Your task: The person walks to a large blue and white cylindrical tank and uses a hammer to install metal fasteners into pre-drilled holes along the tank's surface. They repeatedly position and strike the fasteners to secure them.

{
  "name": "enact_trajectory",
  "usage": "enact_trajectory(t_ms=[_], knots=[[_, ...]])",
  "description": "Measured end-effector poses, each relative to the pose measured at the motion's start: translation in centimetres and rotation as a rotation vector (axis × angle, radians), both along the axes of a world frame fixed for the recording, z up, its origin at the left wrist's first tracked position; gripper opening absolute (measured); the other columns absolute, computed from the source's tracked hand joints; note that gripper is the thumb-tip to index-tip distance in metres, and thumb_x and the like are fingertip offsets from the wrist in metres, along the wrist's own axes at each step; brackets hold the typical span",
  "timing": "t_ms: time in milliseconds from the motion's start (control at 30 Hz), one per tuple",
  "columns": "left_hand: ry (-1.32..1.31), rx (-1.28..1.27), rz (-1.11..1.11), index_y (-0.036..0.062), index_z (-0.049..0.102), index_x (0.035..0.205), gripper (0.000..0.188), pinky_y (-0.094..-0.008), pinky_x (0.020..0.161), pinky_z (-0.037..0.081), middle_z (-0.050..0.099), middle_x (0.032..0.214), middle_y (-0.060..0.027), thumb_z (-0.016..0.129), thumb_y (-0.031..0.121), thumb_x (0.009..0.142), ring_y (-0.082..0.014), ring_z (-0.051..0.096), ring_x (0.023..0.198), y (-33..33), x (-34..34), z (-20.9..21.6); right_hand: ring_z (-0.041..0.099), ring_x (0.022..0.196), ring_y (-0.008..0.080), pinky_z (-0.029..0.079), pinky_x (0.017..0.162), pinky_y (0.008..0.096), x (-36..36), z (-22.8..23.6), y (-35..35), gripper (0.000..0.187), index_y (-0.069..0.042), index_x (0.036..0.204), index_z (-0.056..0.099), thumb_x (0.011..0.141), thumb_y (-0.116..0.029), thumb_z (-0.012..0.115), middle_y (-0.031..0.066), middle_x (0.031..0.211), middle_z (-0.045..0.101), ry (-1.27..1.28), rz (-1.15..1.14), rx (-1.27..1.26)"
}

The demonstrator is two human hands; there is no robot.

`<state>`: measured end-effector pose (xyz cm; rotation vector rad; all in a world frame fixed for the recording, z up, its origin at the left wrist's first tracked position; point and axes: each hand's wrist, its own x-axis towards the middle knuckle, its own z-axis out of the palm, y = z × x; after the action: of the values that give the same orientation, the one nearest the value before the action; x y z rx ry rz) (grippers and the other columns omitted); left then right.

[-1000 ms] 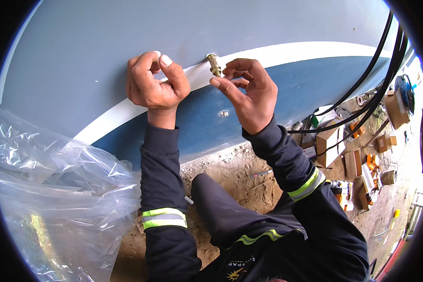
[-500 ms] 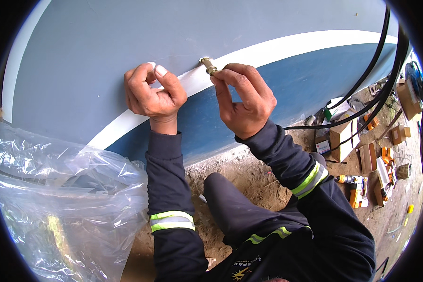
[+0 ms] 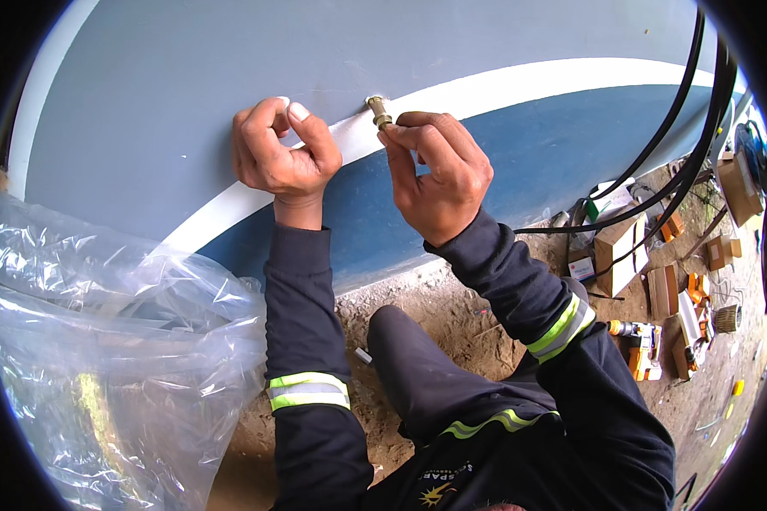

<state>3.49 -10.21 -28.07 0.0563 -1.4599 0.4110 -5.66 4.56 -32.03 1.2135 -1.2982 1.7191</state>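
Note:
My right hand (image 3: 441, 175) pinches the near end of a small brass-coloured metal fitting (image 3: 378, 111) between thumb and fingertips. The fitting's far end meets a hole in the large curved panel (image 3: 196, 85), painted grey and blue with a white band. To its left, my left hand (image 3: 288, 149) is held up near the panel, fingers curled in and thumb bent toward the index finger. What those curled fingers hold, if anything, is hidden.
Clear plastic sheeting (image 3: 136, 366) bunches at the left. Black cables (image 3: 699, 140) hang down at the right. Beyond my right arm, a yellow-and-white power drill (image 3: 645, 347), an open cardboard box (image 3: 620, 254) and a small carton (image 3: 724, 252) lie on the dirt ground.
The view has shifted slightly. My left hand sits a little higher and nearer the panel, still curled. The right hand keeps its pinch on the fitting, with its fingers slightly changed.

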Motion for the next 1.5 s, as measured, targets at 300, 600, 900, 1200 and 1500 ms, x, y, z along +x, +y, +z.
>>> enact_trajectory(t_ms=[300, 600, 900, 1200, 1500], knots=[[-0.011, 0.001, 0.026, 0.0061, 0.058, 0.091, 0.007, -0.0267, 0.046, 0.039, 0.054, 0.072, -0.0019, 0.061, 0.004, 0.084, -0.0139, 0.05, 0.054, 0.4, -0.1, 0.3, 0.071, 0.074, 0.0216, 0.055, 0.062, 0.0314, -0.2, 0.3, 0.4, 0.013, -0.003, 0.085, 0.072, 0.079, 0.004, 0.081, 0.0077, 0.088, 0.075, -0.025, -0.046, 0.057], [0.048, 0.203, -0.113, 0.0028, 0.057, 0.092, 0.006, -0.0262, 0.047, 0.04, 0.057, 0.071, -0.002, 0.061, 0.001, 0.088, -0.0121, 0.052, 0.053, 3.6, 0.5, 3.5, 0.064, 0.069, 0.0231, 0.051, 0.058, 0.0354, 0.5, 0.6, -0.4, 0.013, -0.009, 0.079, 0.066, 0.079, 0.001, 0.075, 0.0021, 0.08, 0.069, -0.07, -0.111, 0.007], [0.076, 0.164, -0.102, 0.0028, 0.057, 0.092, 0.004, -0.0252, 0.047, 0.041, 0.058, 0.071, -0.0022, 0.06, 0.005, 0.091, -0.0114, 0.053, 0.052, 3.2, 0.7, 6.2, 0.061, 0.071, 0.0245, 0.051, 0.061, 0.0365, 1.5, 1.3, 0.1, 0.014, -0.008, 0.079, 0.065, 0.08, 0.002, 0.074, 0.0041, 0.08, 0.067, -0.077, -0.183, 0.033], [0.127, 0.033, 0.082, 0.0042, 0.059, 0.09, 0.007, -0.0265, 0.043, 0.041, 0.059, 0.071, -0.0023, 0.062, 0.01, 0.089, -0.0137, 0.052, 0.049, 0.6, 0.3, 5.4, 0.063, 0.078, 0.0253, 0.053, 0.067, 0.0368, 1.6, 1.6, 1.8, 0.016, -0.007, 0.092, 0.072, 0.079, -0.001, 0.08, 0.0061, 0.084, 0.069, -0.07, -0.088, 0.079], [0.078, -0.342, 0.196, 0.0066, 0.058, 0.075, 0.017, -0.0327, 0.051, 0.044, 0.057, 0.066, -0.0055, 0.067, 0.014, 0.088, -0.0189, 0.053, 0.054, -9.9, 0.9, 6.4, 0.071, 0.084, 0.036, 0.057, 0.072, 0.046, -11.7, -26.4, 31.2, 0.021, -0.002, 0.103, 0.073, 0.084, -0.01, 0.072, 0.0177, 0.096, 0.074, -0.406, -0.543, 0.737]])
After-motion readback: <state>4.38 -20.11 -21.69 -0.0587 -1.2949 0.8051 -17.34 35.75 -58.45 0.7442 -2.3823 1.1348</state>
